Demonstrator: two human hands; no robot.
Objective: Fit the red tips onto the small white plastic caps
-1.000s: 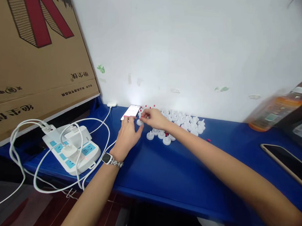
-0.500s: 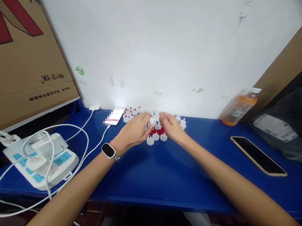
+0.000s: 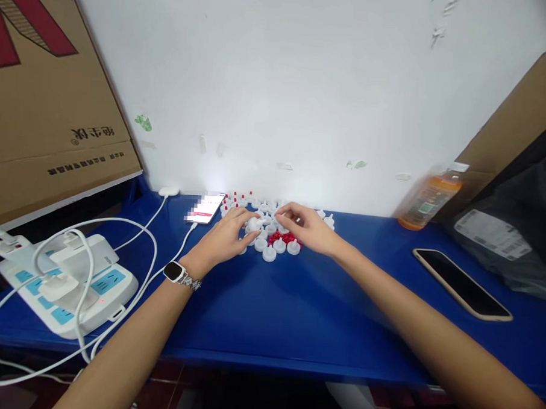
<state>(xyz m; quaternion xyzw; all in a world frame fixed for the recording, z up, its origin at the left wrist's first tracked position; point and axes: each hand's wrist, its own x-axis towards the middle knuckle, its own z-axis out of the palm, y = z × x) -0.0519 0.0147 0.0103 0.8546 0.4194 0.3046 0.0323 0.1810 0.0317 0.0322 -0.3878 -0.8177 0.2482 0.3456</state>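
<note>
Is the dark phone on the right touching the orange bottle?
Apart. The head view shows bare blue table between the dark phone and the orange bottle.

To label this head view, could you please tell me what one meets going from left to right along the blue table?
power strip → lit phone → left hand → right hand → orange bottle → black bag
</note>
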